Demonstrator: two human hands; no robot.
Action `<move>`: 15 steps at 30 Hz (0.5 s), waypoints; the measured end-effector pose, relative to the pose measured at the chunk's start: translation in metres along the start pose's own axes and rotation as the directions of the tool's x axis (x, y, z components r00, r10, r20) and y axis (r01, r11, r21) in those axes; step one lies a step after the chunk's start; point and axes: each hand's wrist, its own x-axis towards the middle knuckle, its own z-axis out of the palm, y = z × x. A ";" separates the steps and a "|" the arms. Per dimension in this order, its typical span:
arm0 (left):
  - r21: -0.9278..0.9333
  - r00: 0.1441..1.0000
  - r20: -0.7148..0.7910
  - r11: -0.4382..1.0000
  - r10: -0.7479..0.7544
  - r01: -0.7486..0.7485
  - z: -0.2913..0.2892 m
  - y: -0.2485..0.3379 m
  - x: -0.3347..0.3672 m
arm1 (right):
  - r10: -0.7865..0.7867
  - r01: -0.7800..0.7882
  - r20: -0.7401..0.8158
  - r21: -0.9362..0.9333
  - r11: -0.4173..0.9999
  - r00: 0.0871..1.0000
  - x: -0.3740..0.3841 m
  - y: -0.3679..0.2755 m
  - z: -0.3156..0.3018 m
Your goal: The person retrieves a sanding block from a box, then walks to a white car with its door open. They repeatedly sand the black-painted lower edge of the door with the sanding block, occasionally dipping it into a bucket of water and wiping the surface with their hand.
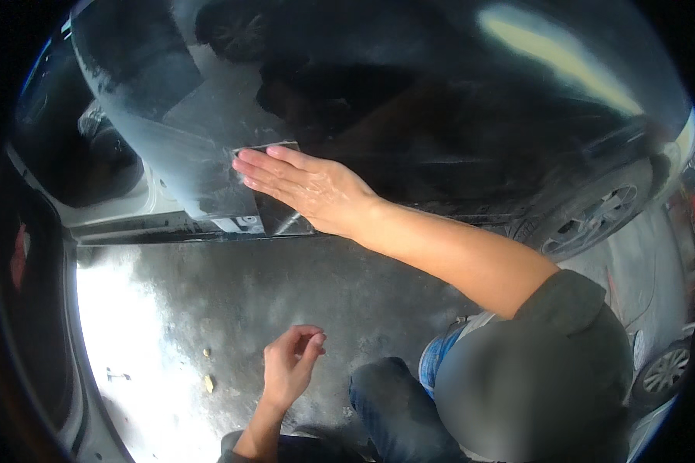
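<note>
While right hand [305, 185] presses flat on sanding sheet [274, 185], left hand [289, 366] loosely curled, empty

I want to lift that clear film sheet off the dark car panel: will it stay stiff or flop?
Probably floppy: the film sheet looks thin and lies flat on the car panel. Likely light and clingy, since the right hand presses it flat.
</note>
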 end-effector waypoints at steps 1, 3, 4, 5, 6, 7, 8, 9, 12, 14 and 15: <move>0.039 1.000 0.012 0.999 -0.001 0.001 -0.001 -0.004 0.002 | -0.012 0.012 -0.038 -0.004 1.000 0.999 -0.002 0.009 0.008; 0.109 0.999 0.039 0.994 -0.003 -0.001 -0.010 -0.016 0.004 | -0.025 0.027 -0.044 0.044 0.999 0.999 -0.034 0.039 0.012; 0.047 1.000 -0.003 0.999 0.002 -0.002 -0.019 -0.029 -0.001 | -0.022 0.023 -0.015 0.093 0.995 1.000 -0.076 0.071 0.006; 0.031 0.999 -0.032 0.999 -0.026 0.027 -0.031 -0.039 -0.012 | 0.003 -0.003 0.009 0.089 0.996 1.000 -0.118 0.094 -0.002; 0.022 0.997 -0.062 0.999 -0.045 0.047 -0.045 -0.046 -0.022 | 0.023 -0.027 0.053 0.082 0.996 0.998 -0.161 0.112 -0.012; 0.008 0.996 -0.076 0.999 -0.049 0.049 -0.057 -0.050 -0.023 | 0.052 -0.063 0.113 0.094 0.994 0.992 -0.194 0.124 -0.021; 0.056 0.994 -0.109 0.998 0.000 0.006 -0.065 -0.052 -0.025 | 0.109 -0.125 0.129 0.121 0.985 0.986 -0.195 0.115 -0.021; 0.015 0.990 -0.144 1.000 -0.002 0.004 -0.068 -0.048 -0.022 | 0.161 -0.183 0.143 0.158 0.970 0.977 -0.183 0.103 -0.020; -0.109 0.977 -0.212 0.994 -0.007 -0.016 -0.063 -0.038 -0.007 | 0.091 -0.088 -0.024 0.119 0.989 0.996 -0.048 0.046 -0.001; -0.124 0.987 -0.161 0.992 0.007 -0.027 -0.053 -0.035 0.006 | 0.024 -0.023 -0.002 0.133 0.991 1.000 0.046 -0.007 0.006; -0.142 0.992 -0.123 0.989 0.014 -0.032 -0.047 -0.036 0.008 | -0.004 0.001 0.030 0.102 0.995 1.000 0.073 -0.020 -0.005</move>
